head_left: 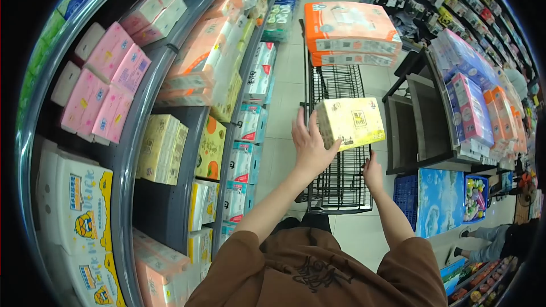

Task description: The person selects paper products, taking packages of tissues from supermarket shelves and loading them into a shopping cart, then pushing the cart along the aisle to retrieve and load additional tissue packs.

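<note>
A yellow tissue pack (354, 122) is held above the black wire shopping cart (341, 185). My left hand (313, 142) grips the pack's left side and near corner, with fingers along its side and the thumb at the bottom edge. Below the pack's right corner, my right hand (372, 170) is at the cart's right edge, its fingers curled; what they hold is too small to make out. At the cart's far end lie large orange tissue packs (352, 28).
Shelves (196, 119) on the left carry pink packs (105, 85), yellow packs (162, 149) and white packs (74, 210). To the right stand a display table (429, 113) with packs and a blue basket (405, 196). A person's legs (483, 241) show at the lower right.
</note>
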{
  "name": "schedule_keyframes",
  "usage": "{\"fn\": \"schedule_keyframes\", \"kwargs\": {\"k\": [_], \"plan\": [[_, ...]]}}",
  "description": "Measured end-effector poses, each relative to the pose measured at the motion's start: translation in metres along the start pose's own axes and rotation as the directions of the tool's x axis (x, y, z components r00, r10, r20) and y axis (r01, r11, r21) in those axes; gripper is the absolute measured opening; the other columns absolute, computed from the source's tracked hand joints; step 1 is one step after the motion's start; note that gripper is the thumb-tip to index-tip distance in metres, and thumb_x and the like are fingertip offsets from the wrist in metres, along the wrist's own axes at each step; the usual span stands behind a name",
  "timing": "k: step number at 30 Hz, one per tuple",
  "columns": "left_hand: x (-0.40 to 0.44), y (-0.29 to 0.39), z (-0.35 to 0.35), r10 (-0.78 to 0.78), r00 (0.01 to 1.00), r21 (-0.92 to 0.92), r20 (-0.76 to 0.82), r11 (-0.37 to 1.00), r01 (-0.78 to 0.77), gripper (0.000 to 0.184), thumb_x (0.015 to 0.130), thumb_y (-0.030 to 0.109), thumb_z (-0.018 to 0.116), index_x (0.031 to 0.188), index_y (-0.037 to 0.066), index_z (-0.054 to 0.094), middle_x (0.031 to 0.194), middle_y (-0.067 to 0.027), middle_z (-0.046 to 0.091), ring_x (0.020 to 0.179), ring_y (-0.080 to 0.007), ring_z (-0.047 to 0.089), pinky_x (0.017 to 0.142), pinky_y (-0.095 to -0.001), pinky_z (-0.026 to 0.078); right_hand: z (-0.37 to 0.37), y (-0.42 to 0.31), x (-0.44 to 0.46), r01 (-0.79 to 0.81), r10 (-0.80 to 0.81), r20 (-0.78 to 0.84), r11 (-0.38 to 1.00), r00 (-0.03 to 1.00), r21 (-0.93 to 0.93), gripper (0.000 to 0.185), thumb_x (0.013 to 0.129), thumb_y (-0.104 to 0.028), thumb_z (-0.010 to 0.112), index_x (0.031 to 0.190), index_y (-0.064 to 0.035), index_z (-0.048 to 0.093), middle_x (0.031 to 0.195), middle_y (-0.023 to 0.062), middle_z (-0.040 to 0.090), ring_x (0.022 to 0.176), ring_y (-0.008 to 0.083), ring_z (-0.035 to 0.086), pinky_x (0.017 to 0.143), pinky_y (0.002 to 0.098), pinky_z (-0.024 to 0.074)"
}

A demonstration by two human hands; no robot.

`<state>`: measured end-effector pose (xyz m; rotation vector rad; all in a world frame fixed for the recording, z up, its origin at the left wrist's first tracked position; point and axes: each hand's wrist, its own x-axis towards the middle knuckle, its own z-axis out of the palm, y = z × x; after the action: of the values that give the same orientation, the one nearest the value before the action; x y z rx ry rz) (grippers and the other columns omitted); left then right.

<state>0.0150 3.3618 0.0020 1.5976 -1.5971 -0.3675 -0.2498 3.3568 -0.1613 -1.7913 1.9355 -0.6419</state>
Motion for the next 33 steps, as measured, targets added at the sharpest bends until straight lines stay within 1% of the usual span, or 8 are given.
{"fn": "schedule_keyframes", "kwargs": {"k": [3, 7, 10, 12, 18, 21, 29, 33], "plan": [[-0.01, -0.015, -0.027, 0.171, 0.984, 0.096, -0.056, 0.982, -0.165, 0.074, 0.086, 0.028, 0.074, 0.139, -0.001, 0.032, 0.145, -0.0268, 0.026, 0.136, -0.0342, 0.036, 0.106, -0.0452, 0.04, 0.0, 0.0, 0.001, -0.05, 0.05, 0.009, 0.999, 0.999, -0.009, 0.041, 0.096, -0.008, 0.045, 0.136, -0.003, 0.04, 0.08, 0.0276, 0.064, 0.076, 0.0458, 0.064, 0.067, 0.055, 0.048], [-0.067, -0.141, -0.044, -0.19, 0.967, -0.282, -0.168, 0.95, 0.137, 0.058, 0.088, 0.022, 0.071, 0.133, 0.002, 0.04, 0.131, -0.0206, 0.045, 0.119, -0.0271, 0.052, 0.098, -0.0401, 0.046, 0.007, 0.022, 0.006, -0.008, 0.013, 0.05, 0.996, 0.999, -0.09, 0.049, 0.093, -0.006, 0.047, 0.141, -0.0015, 0.039, 0.082, 0.0268, 0.063, 0.075, 0.0438, 0.063, 0.063, 0.0531, 0.0459], [-0.105, -0.193, -0.121, -0.599, 0.769, -0.541, -0.225, 0.733, 0.413, 0.043, 0.09, 0.015, 0.068, 0.125, 0.003, 0.047, 0.119, -0.0131, 0.053, 0.101, -0.0205, 0.057, 0.088, -0.0352, 0.048, 0.007, 0.015, 0.006, -0.024, 0.023, 0.015, 0.998, 1.0, 0.052, 0.045, 0.094, -0.006, 0.049, 0.138, -0.0007, 0.041, 0.077, 0.0253, 0.064, 0.071, 0.0414, 0.065, 0.061, 0.0506, 0.0466], [-0.124, -0.213, -0.182, -0.484, 0.621, -0.323, -0.616, 0.875, 0.361, 0.021, 0.095, 0.018, 0.063, 0.111, 0.005, 0.057, 0.101, -0.0066, 0.059, 0.089, -0.0129, 0.057, 0.083, -0.0272, 0.047, 0.013, 0.024, 0.009, 0.029, -0.029, -0.007, 0.999, 1.0, -0.019, 0.037, 0.101, -0.013, 0.044, 0.137, -0.0033, 0.042, 0.071, 0.0204, 0.064, 0.062, 0.0367, 0.065, 0.055, 0.0457, 0.0475], [-0.141, -0.31, -0.301, -0.679, 0.04, -0.629, -0.733, 0.699, 0.341, 0.068, 0.085, 0.043, 0.073, 0.134, 0.003, 0.047, 0.141, -0.0132, 0.042, 0.113, -0.0217, 0.053, 0.096, -0.0419, 0.041, 0.006, 0.013, 0.007, 0.014, -0.014, 0.013, 1.0, 1.0, 0.0, 0.038, 0.099, -0.01, 0.045, 0.136, -0.0017, 0.042, 0.076, 0.0277, 0.062, 0.072, 0.0466, 0.063, 0.062, 0.0535, 0.0449], [-0.103, -0.264, -0.326, -0.91, 0.289, -0.871, -0.297, 0.383, 0.309, 0.075, 0.081, 0.05, 0.075, 0.137, 0.008, 0.047, 0.141, -0.0063, 0.046, 0.118, -0.0226, 0.053, 0.099, -0.0456, 0.037, 0.006, 0.01, 0.007, 0.049, -0.05, -0.019, 0.998, 0.999, -0.029, 0.036, 0.099, -0.01, 0.044, 0.134, -0.0021, 0.043, 0.076, 0.0277, 0.062, 0.072, 0.0466, 0.062, 0.062, 0.0537, 0.0447], [-0.11, -0.258, -0.31, -0.844, 0.337, -0.795, -0.417, 0.519, 0.315, 0.05, 0.09, 0.032, 0.071, 0.131, 0.01, 0.054, 0.124, -0.0078, 0.06, 0.115, -0.0203, 0.057, 0.091, -0.0391, 0.047, 0.009, 0.025, 0.009, 0.062, -0.063, -0.006, 0.997, 0.998, -0.055, 0.036, 0.101, -0.012, 0.045, 0.136, -0.0034, 0.042, 0.073, 0.0229, 0.063, 0.067, 0.0391, 0.065, 0.06, 0.0484, 0.0476], [-0.16, -0.25, -0.302, -0.861, 0.483, -0.951, -0.159, 0.265, 0.159, 0.048, 0.093, 0.025, 0.066, 0.134, 0.005, 0.051, 0.129, -0.0092, 0.059, 0.119, -0.0238, 0.057, 0.097, -0.0404, 0.048, 0.008, 0.022, 0.009, 0.013, -0.013, 0.029, 1.0, 0.999, -0.001, 0.049, 0.092, -0.005, 0.047, 0.14, -0.001, 0.04, 0.08, 0.0282, 0.064, 0.076, 0.0442, 0.065, 0.065, 0.0511, 0.0479]]}}
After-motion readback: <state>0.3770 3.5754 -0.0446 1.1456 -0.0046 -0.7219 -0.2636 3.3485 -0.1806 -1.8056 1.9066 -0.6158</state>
